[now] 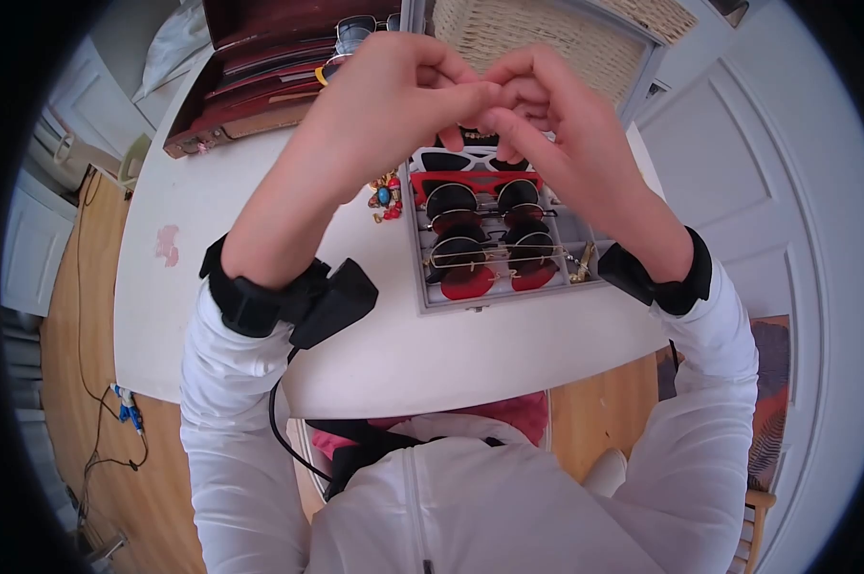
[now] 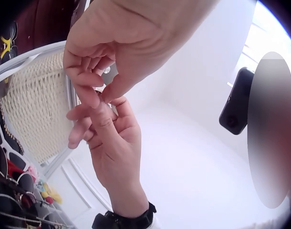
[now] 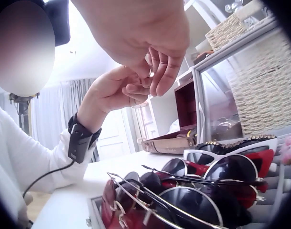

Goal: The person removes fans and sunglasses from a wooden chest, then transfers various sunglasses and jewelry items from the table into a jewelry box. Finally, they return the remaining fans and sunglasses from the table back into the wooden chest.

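My left hand (image 1: 374,115) and right hand (image 1: 575,143) are raised over the sunglasses case, their fingertips meeting. Between them they pinch a small shiny piece (image 2: 106,70), mostly hidden by the fingers; I cannot tell its kind. Below the hands, the grey case (image 1: 451,307) stands with its clear lid (image 3: 217,95) raised. Inside lie several sunglasses: round gold-framed ones (image 1: 456,251) in front, a red-framed pair (image 1: 422,182) and a white-framed pair (image 1: 427,159) behind. A gold-coloured trinket (image 1: 582,266) is in the right-hand compartment.
Coloured beads (image 1: 384,196) lie on the white table (image 1: 374,368), left of the case. An open dark-red briefcase (image 1: 188,124) at the back left has sunglasses (image 1: 355,29) on it. A woven basket (image 2: 38,109) shows through the lid. Cables (image 1: 87,450) trail over the floor.
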Available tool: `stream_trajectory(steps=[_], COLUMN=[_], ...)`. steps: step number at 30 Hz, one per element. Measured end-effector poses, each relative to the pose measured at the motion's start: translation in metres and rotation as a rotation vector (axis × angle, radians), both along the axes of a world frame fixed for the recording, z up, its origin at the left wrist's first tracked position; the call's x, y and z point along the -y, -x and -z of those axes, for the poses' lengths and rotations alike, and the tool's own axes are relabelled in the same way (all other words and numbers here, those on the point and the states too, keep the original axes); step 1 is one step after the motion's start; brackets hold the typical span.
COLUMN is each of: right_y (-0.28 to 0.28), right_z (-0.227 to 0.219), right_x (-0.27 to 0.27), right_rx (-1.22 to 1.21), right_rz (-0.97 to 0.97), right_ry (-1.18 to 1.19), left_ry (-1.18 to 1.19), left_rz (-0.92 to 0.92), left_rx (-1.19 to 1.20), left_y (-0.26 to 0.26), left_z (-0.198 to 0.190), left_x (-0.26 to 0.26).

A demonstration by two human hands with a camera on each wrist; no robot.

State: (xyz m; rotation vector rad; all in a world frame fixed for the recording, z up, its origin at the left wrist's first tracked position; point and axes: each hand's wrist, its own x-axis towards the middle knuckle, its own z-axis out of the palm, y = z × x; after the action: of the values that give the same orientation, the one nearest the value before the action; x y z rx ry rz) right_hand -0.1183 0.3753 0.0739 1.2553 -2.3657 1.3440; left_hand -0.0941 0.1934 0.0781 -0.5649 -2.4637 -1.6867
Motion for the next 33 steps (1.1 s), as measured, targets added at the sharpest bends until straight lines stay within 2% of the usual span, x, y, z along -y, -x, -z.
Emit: stream_trajectory(steps=[3,5,7,8,10,11,12,13,15,16,19,20,25,27,29,33], right_y=[-0.005,-0.006,-0.005,-0.002,0.008,0.012,0.015,0.016,0.013,0.012,0.01,0.009,0.003,0.004,0.004,0.007], right_z=[0.003,0.001,-0.004,-0.006,-0.007,0.002,0.014,0.022,0.033,0.039,0.047,0.047,0.039,0.034,0.024,0.007], right_x=[-0.005,-0.017,-0.035,-0.05,-0.085,-0.103,-0.117,-0.124,-0.131,-0.132,-0.131,-0.13,-0.127,-0.124,-0.118,-0.099], right_rx=[-0.082,-0.119,-0.064,-0.062,0.097,0.144,0.191,0.184,0.235,0.232,0.184,0.143,0.102,0.178,0.182,0.112], right_rz=[0.026,0.062,0.186,0.185,0.283,0.307,0.327,0.311,0.282,0.272,0.228,0.221,0.208,0.225,0.253,0.259], right_ry=[-0.07,-0.145,-0.302,-0.309,-0.867,-0.901,-0.93,-0.925,-0.951,-0.948,-0.985,-1.003,-0.993,-0.969,-0.934,-0.873], left_ry=[-0.047,-0.073,-0.07,0.069,0.394,0.587,0.686,0.785,0.89,0.959,0.886,0.889,1.02,1.059,0.908,0.787], left_rz=[0.02,0.188,0.233,0.129,-0.051,-0.128,-0.228,-0.331,-0.207,-0.169,-0.105,-0.18,-0.172,-0.172,-0.106,-0.152], left_rx=[0.038,0.091,0.137,0.035,-0.135,-0.199,-0.106,-0.01,0.074,0.039,-0.003,0.119,0.081,0.065,-0.027,0.053], left_y=[0.001,0.005,0.01,0.016,0.031,0.04,0.049,0.058,0.066,0.067,0.074,0.066,0.073,0.073,0.07,0.062], left_z=[0.01,0.016,0.017,0.019,0.022,0.023,0.029,0.037,0.049,0.058,0.086,0.077,0.089,0.087,0.079,0.044], left_x=[-0.01,-0.012,-0.003,0.007,0.033,0.049,0.062,0.071,0.078,0.076,0.075,0.065,0.065,0.068,0.076,0.084])
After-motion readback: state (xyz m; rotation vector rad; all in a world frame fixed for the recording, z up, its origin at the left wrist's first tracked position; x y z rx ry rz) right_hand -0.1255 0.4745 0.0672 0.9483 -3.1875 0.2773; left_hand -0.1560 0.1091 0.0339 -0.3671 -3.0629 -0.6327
